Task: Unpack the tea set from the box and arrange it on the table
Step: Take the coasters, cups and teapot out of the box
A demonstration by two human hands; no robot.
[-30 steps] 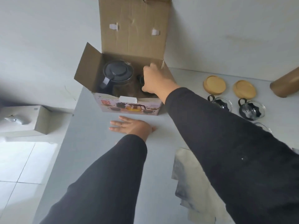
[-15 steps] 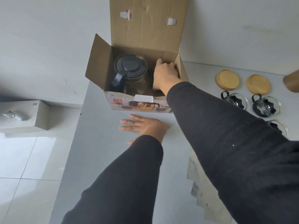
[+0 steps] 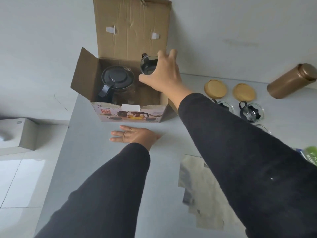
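The right hand (image 3: 163, 74) grasps a glass cup (image 3: 148, 66) just above the box (image 3: 130, 114), coasters to its right; left hand (image 3: 137, 136) rests flat.

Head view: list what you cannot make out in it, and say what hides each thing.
- Box floor beneath the teapot: hidden by the teapot and front wall.
- Third cup on the table: mostly behind the right sleeve.
- Green packet: cut by the right edge; print unreadable.
- Cup in the right hand: far side covered by fingers.
- Box print: too small.
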